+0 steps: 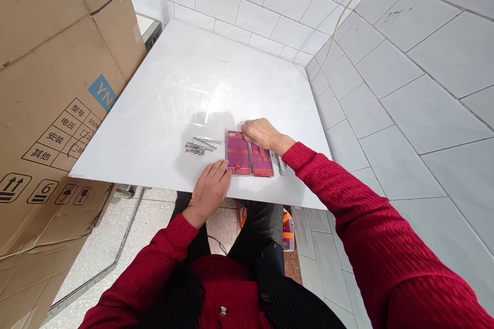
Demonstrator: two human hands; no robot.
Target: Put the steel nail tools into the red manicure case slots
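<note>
An open folding case [238, 157] with a purple and red lining and rows of small elastic loops, like a manicure case, lies flat near the table's front edge. My left hand [210, 190] grips its lower left edge, fingertips on the border. Over the top middle of the case is my right hand [259, 132], its fingers pinched together; whatever they hold is hidden. Several slim silver metal tools [201, 145] lie in a loose pile left of the case. More silver tools [281, 165] rest by its right side, partly covered by my right wrist.
The white table [185, 72] meets tiled walls [250, 10] at the back and right. A large cardboard box [50, 87] stands along the left side. Below the table's front edge, a clear container with orange parts [287, 231] sits beside my leg.
</note>
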